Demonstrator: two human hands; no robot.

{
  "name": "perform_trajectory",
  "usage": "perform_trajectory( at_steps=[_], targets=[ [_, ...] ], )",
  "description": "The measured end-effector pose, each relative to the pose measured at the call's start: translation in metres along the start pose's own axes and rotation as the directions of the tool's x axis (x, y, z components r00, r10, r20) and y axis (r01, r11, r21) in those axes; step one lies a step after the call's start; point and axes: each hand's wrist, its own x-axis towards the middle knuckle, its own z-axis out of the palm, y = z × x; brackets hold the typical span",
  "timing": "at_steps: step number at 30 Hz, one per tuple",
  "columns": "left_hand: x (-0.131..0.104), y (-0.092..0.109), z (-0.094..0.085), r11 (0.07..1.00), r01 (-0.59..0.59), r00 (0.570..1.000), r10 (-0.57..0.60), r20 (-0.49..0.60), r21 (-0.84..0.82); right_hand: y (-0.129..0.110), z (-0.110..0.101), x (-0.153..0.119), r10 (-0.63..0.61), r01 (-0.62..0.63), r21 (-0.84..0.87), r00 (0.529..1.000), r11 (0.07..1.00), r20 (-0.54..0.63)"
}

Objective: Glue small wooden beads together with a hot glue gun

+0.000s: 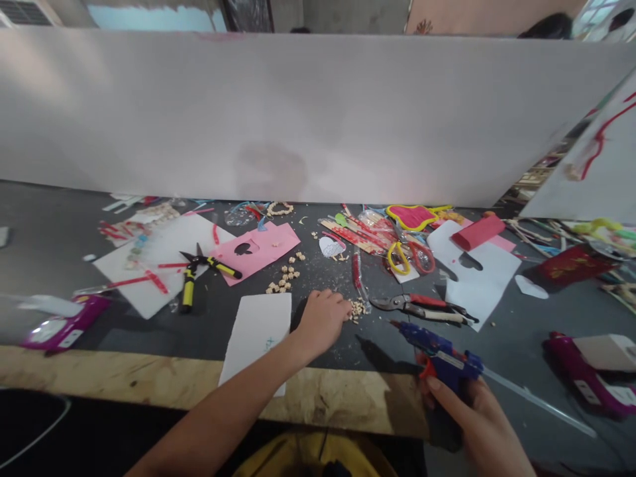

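Note:
My left hand (324,320) rests on the dark table with its fingers bent together at the edge of a small pile of pale pieces (357,310); whether a piece is between the fingertips is too small to tell. In my right hand (460,404) is a blue glue gun (440,351), its nozzle pointing left and a clear glue stick (539,401) trailing from its back. A white paper (258,334) lies partly beneath my left forearm. Small wooden beads (281,285) are scattered above that hand. Red-handled pruners (424,308) lie just beyond the glue gun.
Yellow-black pliers (189,285) and pink paper (258,252) lie at left. Scissors (400,258) and red patterned sticks (355,235) are at the back. Purple devices (69,323) (591,377) sit at both sides. A white board (318,119) stands behind.

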Motion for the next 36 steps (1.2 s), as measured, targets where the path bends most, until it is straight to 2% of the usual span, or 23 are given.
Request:
perform_trajectory(
  at_steps=[5,8,11,15,19,22,26,29,36],
  targets=[
    [-0.009,-0.006,-0.016,0.99,0.052,0.997,-0.058,-0.045,-0.128,0.0,0.022,-0.002,-0.069,0.073,-0.102,0.997,0.992,0.038],
    [-0.02,-0.01,-0.019,0.93,0.083,0.986,-0.129,-0.109,-0.358,0.001,0.033,-0.006,-0.15,0.155,-0.151,0.988,0.976,0.04],
    [-0.029,-0.012,-0.012,0.738,0.122,0.971,-0.227,-0.074,-0.663,0.0,0.042,-0.01,-0.194,0.202,-0.148,0.979,0.968,0.064],
    [-0.036,-0.013,-0.002,0.463,0.155,0.957,-0.288,0.018,-0.873,-0.004,0.051,-0.014,-0.228,0.235,-0.103,0.971,0.967,0.076],
    [-0.039,-0.012,-0.002,0.323,0.145,0.957,-0.287,0.049,-0.935,-0.006,0.056,-0.014,-0.246,0.253,-0.101,0.966,0.962,0.073],
    [-0.041,-0.011,-0.003,0.266,0.127,0.956,-0.291,0.046,-0.955,-0.003,0.056,-0.014,-0.267,0.272,-0.117,0.962,0.955,0.051],
    [-0.043,-0.009,-0.004,0.206,0.143,0.949,-0.306,0.076,-0.968,0.002,0.054,-0.012,-0.306,0.318,-0.145,0.947,0.937,0.099],
    [-0.044,-0.008,-0.003,0.178,0.159,0.941,-0.324,0.094,-0.971,0.004,0.053,-0.012,-0.305,0.323,-0.172,0.944,0.93,0.127],
    [-0.046,-0.006,-0.005,0.178,0.141,0.943,-0.323,0.078,-0.974,0.006,0.054,-0.013,-0.297,0.31,-0.18,0.95,0.933,0.099]
  ],
)
